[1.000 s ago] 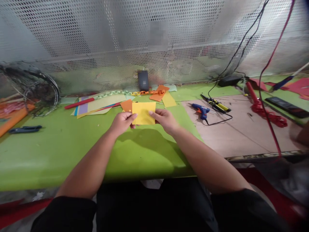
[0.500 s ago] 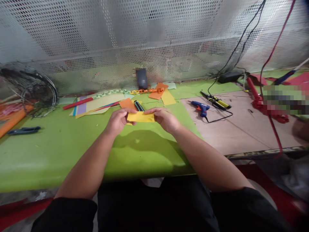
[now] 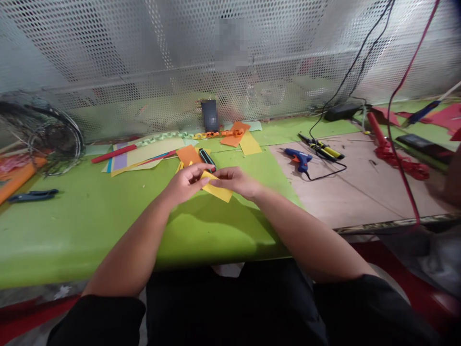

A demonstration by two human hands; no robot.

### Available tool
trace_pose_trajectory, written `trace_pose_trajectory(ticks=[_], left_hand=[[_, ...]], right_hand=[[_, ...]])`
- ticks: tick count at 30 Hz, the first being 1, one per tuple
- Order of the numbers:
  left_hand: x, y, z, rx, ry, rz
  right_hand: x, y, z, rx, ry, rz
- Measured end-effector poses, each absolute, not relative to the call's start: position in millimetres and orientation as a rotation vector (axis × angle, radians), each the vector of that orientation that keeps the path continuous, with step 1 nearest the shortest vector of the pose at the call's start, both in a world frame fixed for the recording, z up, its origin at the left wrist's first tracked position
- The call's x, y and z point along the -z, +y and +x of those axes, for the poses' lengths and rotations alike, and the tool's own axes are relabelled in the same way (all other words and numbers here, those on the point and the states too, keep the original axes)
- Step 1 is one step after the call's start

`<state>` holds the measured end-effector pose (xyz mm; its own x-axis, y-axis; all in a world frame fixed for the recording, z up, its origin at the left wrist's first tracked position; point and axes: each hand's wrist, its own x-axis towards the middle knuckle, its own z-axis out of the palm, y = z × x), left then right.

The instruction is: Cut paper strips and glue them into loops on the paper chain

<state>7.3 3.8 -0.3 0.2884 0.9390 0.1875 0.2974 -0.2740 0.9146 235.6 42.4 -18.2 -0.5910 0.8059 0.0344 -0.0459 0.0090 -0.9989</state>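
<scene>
**Head view:** A seated person in black sleeves works at a green worktop (image 3: 90,230), both forearms reaching in from the bottom of the frame.

**Hands:** The left hand (image 3: 187,184) and right hand (image 3: 236,182) come together, closing from either side on a yellow paper strip (image 3: 218,191).

**Paper's place:** The strip sits tilted between the hands, above the worktop, with its lower end showing beneath the right hand.

**Handling:** The strip looks light, thin and soft, so it would likely crease easily. A pinch along its edges between fingers and thumbs appears the surest hold.

**Beyond the strip:** An orange paper piece (image 3: 188,155) and a black marker (image 3: 207,159) lie just past it, with a green-and-orange paper chain (image 3: 190,136) farther back.

**Right of the strip:** A blue hot glue gun (image 3: 298,160) and yellow-handled pliers (image 3: 320,147) rest on a brown board (image 3: 345,194).
</scene>
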Motion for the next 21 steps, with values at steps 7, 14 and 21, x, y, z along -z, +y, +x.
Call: trace_pose_trajectory(ticks=[7, 14, 21], left_hand=[[14, 9, 25, -1.411, 1.174, 1.268], [14, 6, 26, -1.525, 1.225, 1.289], [17, 7, 24, -1.562, 1.216, 1.397]], right_hand=[[16, 39, 228, -1.591, -1.305, -0.769], [13, 37, 229, -1.565, -1.293, -0.754], [14, 41, 229, -1.471, -1.272, -0.790]])
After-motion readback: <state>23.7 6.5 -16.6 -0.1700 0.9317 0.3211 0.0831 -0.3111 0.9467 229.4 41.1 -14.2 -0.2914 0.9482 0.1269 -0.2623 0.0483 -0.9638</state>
